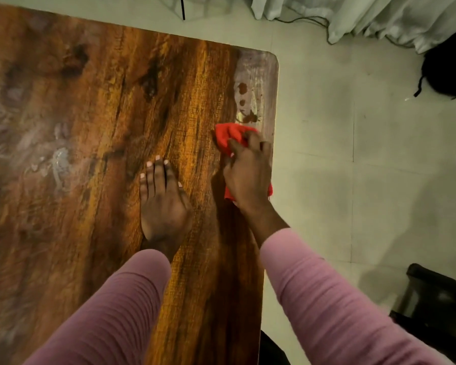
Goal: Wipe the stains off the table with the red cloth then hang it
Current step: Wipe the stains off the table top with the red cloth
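red cloth (228, 135): soft, light, bunched, at 3 o'clock near bench (116, 101) edge | right hand (249, 175): pressed on it, fingers gripping the folds | left hand (163, 204): flat, released, bracing on the wood | stains (244, 101): at 12 o'clock from cloth, unwiped | hold: likely keep wadded under palm; pinch a corner to hang

Pale curtain (379, 19), black bag (448, 72)

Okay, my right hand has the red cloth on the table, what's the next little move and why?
Probably push the red cloth forward under the right hand: the dark stains lie just beyond it, unwiped, near the table corner.
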Demonstrator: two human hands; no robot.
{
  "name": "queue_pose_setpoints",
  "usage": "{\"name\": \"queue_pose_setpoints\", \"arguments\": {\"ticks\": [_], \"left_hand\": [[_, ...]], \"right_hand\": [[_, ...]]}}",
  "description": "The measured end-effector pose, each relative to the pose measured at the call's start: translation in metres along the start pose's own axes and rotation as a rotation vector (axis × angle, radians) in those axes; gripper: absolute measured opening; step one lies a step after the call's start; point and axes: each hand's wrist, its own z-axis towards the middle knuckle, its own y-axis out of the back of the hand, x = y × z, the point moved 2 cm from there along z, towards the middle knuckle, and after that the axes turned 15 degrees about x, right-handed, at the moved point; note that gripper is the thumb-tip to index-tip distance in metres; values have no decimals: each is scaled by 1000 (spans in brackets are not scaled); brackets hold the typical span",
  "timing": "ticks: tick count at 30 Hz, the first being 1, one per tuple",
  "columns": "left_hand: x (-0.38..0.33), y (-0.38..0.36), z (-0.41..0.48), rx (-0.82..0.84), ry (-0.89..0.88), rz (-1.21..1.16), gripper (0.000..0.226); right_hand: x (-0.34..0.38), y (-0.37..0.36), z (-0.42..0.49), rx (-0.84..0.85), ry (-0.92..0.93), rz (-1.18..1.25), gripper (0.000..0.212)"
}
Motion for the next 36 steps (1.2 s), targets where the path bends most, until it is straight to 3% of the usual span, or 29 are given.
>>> {"name": "queue_pose_setpoints", "arguments": {"ticks": [5,9,14,21,25,30,36], "left_hand": [[1,-2,3,8,2,4,55],[1,0,3,21,-3,14,57],[0,-1,3,15,-8,24,59],[2,-3,3,31,10,17,60],[3,-1,5,33,1,-8,58],[-16,12,20,32,-43,-8,63],[-64,25,98,20,-102,35,59]], "right_hand": [[-22,-11,-48,110,266,-98,47],[-53,13,-25,14,84,-94,46],[-27,28,54,-27,-54,-2,44],[-28,13,13,128,289,-126,45],[-59,33,20,76,107,-136,45],[-36,52,90,-3,-62,-60,45],[-23,29,70,102,214,-100,46]]}}
